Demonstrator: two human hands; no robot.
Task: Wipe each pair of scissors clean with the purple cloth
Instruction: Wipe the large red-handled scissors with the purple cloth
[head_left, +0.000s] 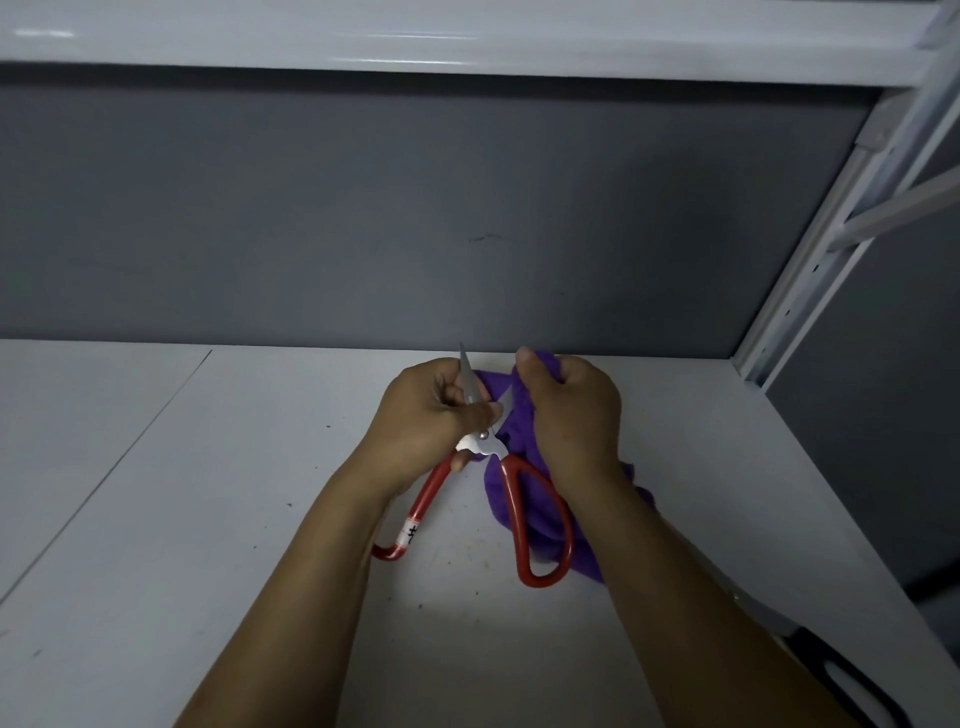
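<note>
Low on the white table (208, 519), the purple cloth (543, 519) bunches behind the red-handled scissors (482, 443), whose blades point toward 12 o'clock and handles toward 6. The left hand (426, 415) pinches one blade. At its 3 o'clock, the right hand (571, 421) clutches cloth over the other blade.

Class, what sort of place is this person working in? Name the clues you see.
Probably a workshop or storeroom bench: a plain white worktop, a grey back panel, and a slotted metal upright with a white shelf overhead.
</note>
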